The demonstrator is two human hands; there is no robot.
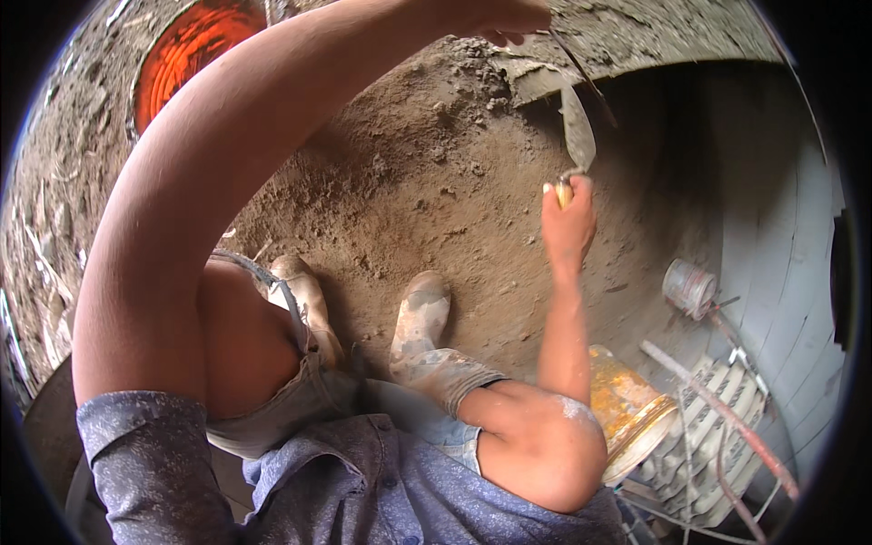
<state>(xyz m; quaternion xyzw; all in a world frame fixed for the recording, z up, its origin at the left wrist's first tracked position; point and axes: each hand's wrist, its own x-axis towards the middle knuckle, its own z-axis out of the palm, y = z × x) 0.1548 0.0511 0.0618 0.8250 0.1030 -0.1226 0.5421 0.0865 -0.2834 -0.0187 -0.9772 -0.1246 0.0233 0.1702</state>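
Nearest, mud-caked boots (422, 313) are planted apart on the dirt floor (481, 200), probably for balance while the knees are bent. Toward the floor's right edge, a stained yellow bucket (627, 409) sits beside the right knee, seemingly within easy reach, next to molded sheets (718, 422); a white tub (688, 289) lies tilted by the grey wall (772, 227). Farther out, the right hand (569, 222) is closed around the handle of the trowel (579, 136), likely to leave its blade free; the tip points to the rough grey ledge (654, 41), contact unclear. The left hand (500, 16) arches above, beside a thin dark bar (586, 80); whether it grasps this I cannot tell. An orange container (195, 54) stands at the floor's far left.
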